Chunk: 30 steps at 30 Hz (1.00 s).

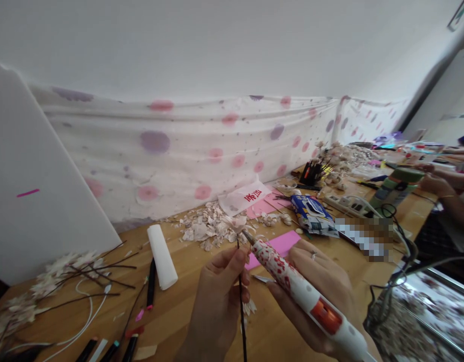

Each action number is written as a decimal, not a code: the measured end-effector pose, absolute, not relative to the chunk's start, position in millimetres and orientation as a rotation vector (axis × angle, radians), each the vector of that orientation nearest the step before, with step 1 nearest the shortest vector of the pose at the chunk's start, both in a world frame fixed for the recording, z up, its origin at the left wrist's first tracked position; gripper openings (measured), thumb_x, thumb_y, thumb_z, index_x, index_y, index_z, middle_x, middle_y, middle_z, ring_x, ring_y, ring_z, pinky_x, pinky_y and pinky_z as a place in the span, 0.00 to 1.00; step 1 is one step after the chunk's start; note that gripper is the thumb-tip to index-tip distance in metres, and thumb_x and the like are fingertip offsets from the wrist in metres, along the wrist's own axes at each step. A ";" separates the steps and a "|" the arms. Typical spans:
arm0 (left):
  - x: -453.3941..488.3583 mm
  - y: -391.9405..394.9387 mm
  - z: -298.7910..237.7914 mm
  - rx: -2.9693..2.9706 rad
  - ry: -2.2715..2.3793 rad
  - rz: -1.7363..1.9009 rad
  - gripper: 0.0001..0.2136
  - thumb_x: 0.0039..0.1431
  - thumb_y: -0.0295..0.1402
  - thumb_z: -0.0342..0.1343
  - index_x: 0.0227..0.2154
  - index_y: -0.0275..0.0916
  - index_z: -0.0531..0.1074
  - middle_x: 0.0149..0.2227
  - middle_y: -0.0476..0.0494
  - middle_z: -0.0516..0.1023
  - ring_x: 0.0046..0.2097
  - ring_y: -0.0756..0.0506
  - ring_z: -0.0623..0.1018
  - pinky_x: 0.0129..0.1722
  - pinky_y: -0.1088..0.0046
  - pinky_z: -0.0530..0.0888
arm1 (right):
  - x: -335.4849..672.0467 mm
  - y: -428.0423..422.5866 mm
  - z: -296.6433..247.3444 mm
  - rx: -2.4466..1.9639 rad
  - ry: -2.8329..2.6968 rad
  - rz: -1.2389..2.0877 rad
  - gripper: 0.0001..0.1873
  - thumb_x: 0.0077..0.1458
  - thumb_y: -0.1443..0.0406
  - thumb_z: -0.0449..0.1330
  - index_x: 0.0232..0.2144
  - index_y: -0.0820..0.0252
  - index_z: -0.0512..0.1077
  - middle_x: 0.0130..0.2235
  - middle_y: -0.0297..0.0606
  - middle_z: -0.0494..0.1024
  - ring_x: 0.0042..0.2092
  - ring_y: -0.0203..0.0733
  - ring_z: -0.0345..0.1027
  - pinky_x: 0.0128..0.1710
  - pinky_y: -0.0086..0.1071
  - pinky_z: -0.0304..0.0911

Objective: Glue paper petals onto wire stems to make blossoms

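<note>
My left hand [222,289] pinches a thin dark flower stem [241,314] upright near its top. A pale petal flower [235,223] sits at the stem's upper end. In my right hand [322,281] is a white hot glue pen [288,274] with a red floral print and an orange button. Its metal tip points up and left, close to the flower's base; whether it touches cannot be made out. Behind the flower lies a heap of loose pale petals [203,226]. A pink sheet [275,249] lies partly behind the glue pen.
Left are a white paper roll [163,256], finished flower stems [69,274], a white cable [90,311] and markers [130,347]. Right are a blue wipes packet [314,213], a power strip [348,207], tangled cords [403,251] and a green-lidded bottle [399,186]. Another person's hands [439,183] work at far right.
</note>
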<state>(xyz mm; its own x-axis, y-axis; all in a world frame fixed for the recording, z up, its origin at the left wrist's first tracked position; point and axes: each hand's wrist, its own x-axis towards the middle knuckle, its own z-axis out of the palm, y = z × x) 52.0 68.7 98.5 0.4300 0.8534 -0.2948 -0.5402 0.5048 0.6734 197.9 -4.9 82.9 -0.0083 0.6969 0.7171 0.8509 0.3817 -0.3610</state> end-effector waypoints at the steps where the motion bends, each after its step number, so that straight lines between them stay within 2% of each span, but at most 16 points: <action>1: 51.9 68.4 98.1 0.533 0.671 0.925 0.21 0.18 0.41 0.81 0.19 0.36 0.82 0.13 0.53 0.70 0.16 0.57 0.66 0.11 0.87 0.64 | 198.7 -5.5 82.6 -1.368 -1.753 -0.228 0.09 0.58 0.68 0.62 0.28 0.57 0.66 0.26 0.32 0.66 0.30 0.40 0.59 0.30 0.35 0.54; 14: 50.1 70.8 97.1 0.555 0.648 0.933 0.20 0.22 0.41 0.81 0.20 0.35 0.82 0.14 0.53 0.71 0.16 0.58 0.66 0.12 0.87 0.64 | 193.2 -3.2 84.6 -1.469 -1.698 -0.341 0.16 0.60 0.62 0.62 0.24 0.55 0.61 0.23 0.30 0.64 0.26 0.39 0.57 0.27 0.34 0.51; 27: 50.8 68.5 97.8 0.571 0.638 0.931 0.21 0.23 0.41 0.81 0.21 0.35 0.82 0.15 0.54 0.70 0.17 0.58 0.64 0.11 0.88 0.64 | 192.8 -8.7 93.2 -1.491 -1.749 -0.379 0.14 0.59 0.61 0.61 0.24 0.56 0.63 0.23 0.32 0.66 0.26 0.39 0.57 0.27 0.33 0.51; 30: 51.3 67.5 97.7 0.571 0.642 0.931 0.20 0.23 0.41 0.81 0.20 0.35 0.81 0.15 0.54 0.70 0.17 0.58 0.65 0.11 0.88 0.63 | 193.5 -6.6 93.8 -1.443 -1.787 -0.440 0.16 0.58 0.61 0.62 0.24 0.55 0.60 0.23 0.31 0.66 0.25 0.37 0.57 0.26 0.31 0.51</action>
<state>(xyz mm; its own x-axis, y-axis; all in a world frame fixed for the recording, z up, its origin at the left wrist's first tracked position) 51.3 67.5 97.7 0.4415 0.8614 -0.2511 -0.5415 0.4789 0.6909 193.5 -6.6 93.8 -0.0492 0.6635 0.7465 0.9344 0.2946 -0.2003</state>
